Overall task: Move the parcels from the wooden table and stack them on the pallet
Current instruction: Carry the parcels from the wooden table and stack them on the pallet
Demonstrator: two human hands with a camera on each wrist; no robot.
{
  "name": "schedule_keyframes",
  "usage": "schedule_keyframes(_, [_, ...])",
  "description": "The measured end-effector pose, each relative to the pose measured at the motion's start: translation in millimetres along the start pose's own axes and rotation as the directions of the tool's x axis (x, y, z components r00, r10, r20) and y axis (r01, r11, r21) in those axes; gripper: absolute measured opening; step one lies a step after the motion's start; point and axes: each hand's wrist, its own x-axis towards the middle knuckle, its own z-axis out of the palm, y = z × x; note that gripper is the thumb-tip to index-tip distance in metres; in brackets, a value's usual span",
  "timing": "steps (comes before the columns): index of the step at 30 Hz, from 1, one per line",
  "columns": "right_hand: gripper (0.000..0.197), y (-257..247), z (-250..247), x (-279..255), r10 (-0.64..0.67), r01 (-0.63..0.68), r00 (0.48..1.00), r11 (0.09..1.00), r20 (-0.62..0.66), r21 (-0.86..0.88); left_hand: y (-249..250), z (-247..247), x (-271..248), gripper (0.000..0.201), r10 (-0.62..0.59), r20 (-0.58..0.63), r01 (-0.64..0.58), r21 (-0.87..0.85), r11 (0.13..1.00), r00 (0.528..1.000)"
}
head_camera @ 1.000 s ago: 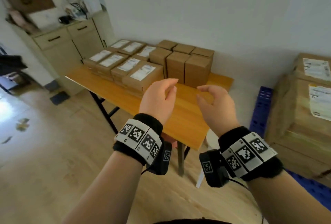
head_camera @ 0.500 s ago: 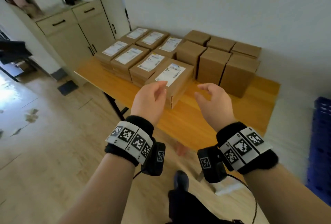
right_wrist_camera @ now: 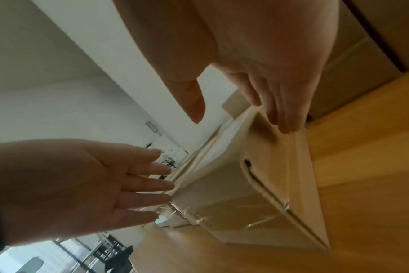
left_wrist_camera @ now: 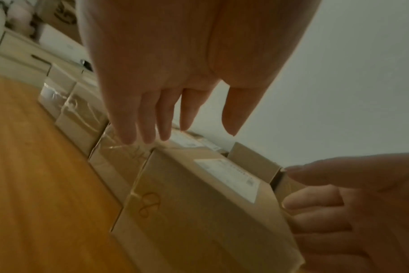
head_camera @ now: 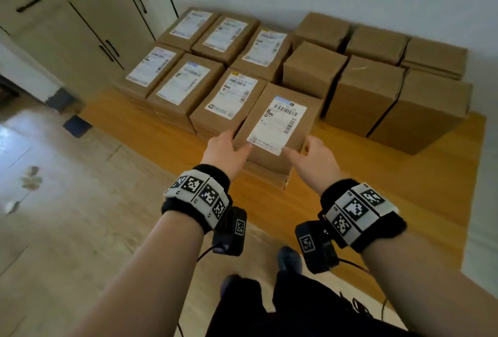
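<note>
Head view: both hands reach the nearest labelled parcel (head_camera: 277, 127) on the wooden table (head_camera: 390, 174), atop another box. Left hand (head_camera: 225, 152) at its left side, right hand (head_camera: 312, 160) at its right, fingers straight, apparently just touching, not gripping. More parcels (head_camera: 188, 83) far left, plain boxes (head_camera: 377, 88) far right.
</note>
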Motion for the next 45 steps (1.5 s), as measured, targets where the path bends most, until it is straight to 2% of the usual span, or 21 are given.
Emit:
schedule_keyframes(3, [0.060, -1.1, 18.5, 6.1, 0.080, -0.079, 0.996, 0.997, -0.037, 0.022, -13.1, -0.3, 22.9, 0.063, -0.005, 0.100, -0.001, 0.052, 0.999, 0.995])
schedule_keyframes(10, [0.055, -8.3, 52.2, -12.7, 0.246, -0.210, 0.937, 0.964, -0.248, 0.161, -34.4, -4.0, 48.0, 0.053, 0.185, 0.281, -0.230, 0.137, 0.963, 0.942])
schedule_keyframes(14, [0.052, -16.7, 57.7, -38.4, 0.228, -0.136, 0.891, 0.959, -0.392, 0.249, -32.9, -16.8, 41.9, 0.044, 0.346, 0.295, -0.389, 0.101, 0.916, 0.891])
schedule_keyframes(21, [0.068, -22.4, 38.1, -93.6, 0.265, -0.004, 0.769, 0.912, -0.582, 0.410, 5.3, -28.1, 2.8, 0.052, 0.547, 0.277, -0.553, -0.062, 0.831, 0.790])
schedule_keyframes(24, [0.070, -16.6, 22.4, -120.4, 0.261, 0.069, 0.720, 0.895, -0.643, 0.440, 26.8, -23.4, -24.1, 0.045, 0.625, 0.247, -0.616, -0.123, 0.778, 0.740])
schedule_keyframes(30, [0.067, 8.9, -16.9, -183.6, 0.254, 0.187, 0.589, 0.881, -0.767, 0.435, 68.8, 2.1, -91.6, 0.052, 0.757, 0.227, -0.724, -0.225, 0.653, 0.612])
schedule_keyframes(32, [0.063, 20.6, -34.2, -207.1, 0.248, 0.240, 0.563, 0.864, -0.789, 0.442, 83.8, 14.6, -118.6, 0.053, 0.790, 0.220, -0.751, -0.247, 0.613, 0.572])
schedule_keyframes(36, [0.061, 50.5, -76.2, -261.8, 0.238, 0.353, 0.502, 0.821, -0.831, 0.448, 116.7, 44.3, -184.3, 0.049, 0.851, 0.155, -0.789, -0.321, 0.524, 0.502])
schedule_keyframes(40, [0.058, 91.0, -124.5, -324.6, 0.216, 0.442, 0.427, 0.797, -0.878, 0.411, 151.9, 83.6, -258.2, 0.054, 0.897, 0.113, -0.824, -0.361, 0.438, 0.427])
schedule_keyframes(45, [0.055, 141.1, -182.4, -389.6, 0.236, 0.474, 0.403, 0.772, -0.884, 0.423, 193.3, 133.3, -332.0, 0.060, 0.927, 0.108, -0.842, -0.390, 0.372, 0.360])
